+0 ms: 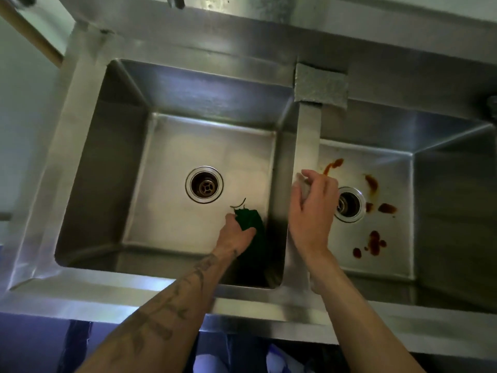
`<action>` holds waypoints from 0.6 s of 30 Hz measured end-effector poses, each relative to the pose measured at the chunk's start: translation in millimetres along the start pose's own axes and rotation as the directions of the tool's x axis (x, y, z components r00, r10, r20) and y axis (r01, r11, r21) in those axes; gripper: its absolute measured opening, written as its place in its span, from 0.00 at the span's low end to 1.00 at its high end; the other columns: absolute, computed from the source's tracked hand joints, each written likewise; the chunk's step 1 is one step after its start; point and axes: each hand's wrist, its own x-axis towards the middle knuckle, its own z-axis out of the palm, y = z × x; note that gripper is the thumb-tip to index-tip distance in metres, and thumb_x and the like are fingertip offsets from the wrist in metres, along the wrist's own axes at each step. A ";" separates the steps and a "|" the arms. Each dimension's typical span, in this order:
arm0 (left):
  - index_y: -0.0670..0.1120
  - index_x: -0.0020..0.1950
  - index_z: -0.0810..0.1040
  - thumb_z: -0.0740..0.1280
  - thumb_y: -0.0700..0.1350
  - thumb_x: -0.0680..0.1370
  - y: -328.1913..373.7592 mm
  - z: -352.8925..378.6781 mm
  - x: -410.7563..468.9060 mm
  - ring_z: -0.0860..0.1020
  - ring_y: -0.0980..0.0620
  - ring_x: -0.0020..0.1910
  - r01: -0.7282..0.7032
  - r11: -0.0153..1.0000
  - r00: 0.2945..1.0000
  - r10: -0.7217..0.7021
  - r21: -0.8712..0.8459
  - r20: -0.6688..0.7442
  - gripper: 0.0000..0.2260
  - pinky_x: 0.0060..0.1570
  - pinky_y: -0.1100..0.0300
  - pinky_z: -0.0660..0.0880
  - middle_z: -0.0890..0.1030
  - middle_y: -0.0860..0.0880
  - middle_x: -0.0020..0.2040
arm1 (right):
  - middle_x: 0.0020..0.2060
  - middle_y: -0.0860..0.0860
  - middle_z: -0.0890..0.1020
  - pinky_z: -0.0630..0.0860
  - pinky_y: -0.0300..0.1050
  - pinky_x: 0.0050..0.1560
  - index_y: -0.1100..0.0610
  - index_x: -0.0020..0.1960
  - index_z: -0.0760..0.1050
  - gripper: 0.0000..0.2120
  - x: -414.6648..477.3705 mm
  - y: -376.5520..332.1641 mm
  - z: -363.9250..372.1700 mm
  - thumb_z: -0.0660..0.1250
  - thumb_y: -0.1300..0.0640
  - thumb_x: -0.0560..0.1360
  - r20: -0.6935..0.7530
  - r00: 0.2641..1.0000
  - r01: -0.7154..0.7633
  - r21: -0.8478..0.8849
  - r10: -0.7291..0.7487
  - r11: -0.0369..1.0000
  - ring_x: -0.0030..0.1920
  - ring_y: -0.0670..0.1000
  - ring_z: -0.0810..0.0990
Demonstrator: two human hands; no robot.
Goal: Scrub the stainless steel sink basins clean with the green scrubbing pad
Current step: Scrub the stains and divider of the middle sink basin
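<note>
A stainless steel double sink fills the view. Down in the left basin [172, 146], my left hand [236, 235] grips a dark green scrubbing pad [251, 219] against the floor near the right wall, right of the drain [204, 184]. The right basin [390, 168] carries several reddish-brown stains [374, 242] around its drain [351, 204]. Over the divider [308, 135], at the right basin's left edge, my right hand [313, 208] is curled round a small pale object [303, 183] that I cannot identify.
A grey sponge-like pad [320, 86] lies on the rim at the far end of the divider. A faucet base [176, 1] shows at the top edge. A wooden handle [29, 33] leans at the upper left. The sink's front rim [242, 308] runs below my arms.
</note>
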 end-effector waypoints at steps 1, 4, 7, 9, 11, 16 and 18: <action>0.43 0.78 0.61 0.70 0.45 0.83 -3.1 5.7 5.0 0.78 0.45 0.60 0.058 0.997 0.997 -0.055 -0.045 0.056 0.28 0.62 0.52 0.78 0.77 0.43 0.66 | 0.63 0.51 0.73 0.69 0.42 0.64 0.54 0.67 0.74 0.12 1.6 2.5 4.0 0.66 0.54 0.84 -0.008 1.000 0.027 -0.074 -0.027 0.997 0.62 0.49 0.71; 0.40 0.80 0.63 0.70 0.50 0.83 -7.3 27.0 10.3 0.78 0.42 0.64 0.162 0.975 0.982 -0.143 -0.155 0.124 0.30 0.71 0.48 0.76 0.77 0.44 0.65 | 0.62 0.52 0.71 0.63 0.39 0.59 0.53 0.66 0.73 0.12 -5.8 8.5 8.2 0.66 0.53 0.83 -0.042 0.995 0.079 -0.219 -0.091 0.972 0.60 0.46 0.66; 0.39 0.81 0.60 0.71 0.54 0.83 -8.6 43.7 12.9 0.72 0.40 0.73 0.091 0.996 0.996 -0.091 -0.004 0.015 0.34 0.75 0.50 0.72 0.69 0.41 0.76 | 0.59 0.53 0.72 0.66 0.42 0.55 0.53 0.65 0.72 0.13 -27.9 18.5 7.2 0.65 0.50 0.83 -0.069 0.992 0.081 -0.315 -0.108 0.946 0.56 0.48 0.67; 0.38 0.80 0.61 0.69 0.48 0.85 -7.0 47.7 13.9 0.72 0.40 0.74 0.051 0.999 0.998 -0.052 0.015 0.044 0.30 0.76 0.48 0.71 0.70 0.40 0.76 | 0.58 0.55 0.74 0.71 0.45 0.53 0.54 0.65 0.72 0.14 -40.1 24.6 8.1 0.63 0.48 0.84 -0.089 0.992 0.051 -0.327 -0.085 0.944 0.55 0.51 0.70; 0.39 0.80 0.62 0.66 0.44 0.86 -3.4 44.8 13.3 0.74 0.40 0.72 0.051 0.999 0.990 -0.048 -0.020 0.132 0.25 0.75 0.45 0.72 0.73 0.40 0.75 | 0.58 0.56 0.74 0.75 0.51 0.53 0.55 0.65 0.71 0.14 -44.7 26.7 9.8 0.60 0.48 0.84 -0.105 0.993 0.015 -0.292 -0.047 0.956 0.56 0.53 0.72; 0.51 0.67 0.74 0.66 0.47 0.86 2.4 34.8 -2.9 0.83 0.52 0.56 0.044 0.978 0.956 0.018 -0.203 0.292 0.10 0.58 0.55 0.81 0.83 0.52 0.58 | 0.56 0.57 0.74 0.75 0.52 0.50 0.54 0.64 0.68 0.11 -43.7 27.6 14.2 0.63 0.53 0.84 -0.124 0.986 0.061 -0.338 -0.109 0.939 0.53 0.55 0.72; 0.56 0.60 0.74 0.66 0.52 0.86 0.9 41.1 -12.3 0.84 0.55 0.51 -0.013 0.968 0.970 0.074 -0.252 0.233 0.04 0.47 0.64 0.81 0.84 0.53 0.55 | 0.55 0.57 0.75 0.75 0.52 0.50 0.54 0.64 0.68 0.11 -44.1 27.4 14.1 0.64 0.54 0.85 -0.124 0.986 0.064 -0.352 -0.114 0.934 0.53 0.55 0.73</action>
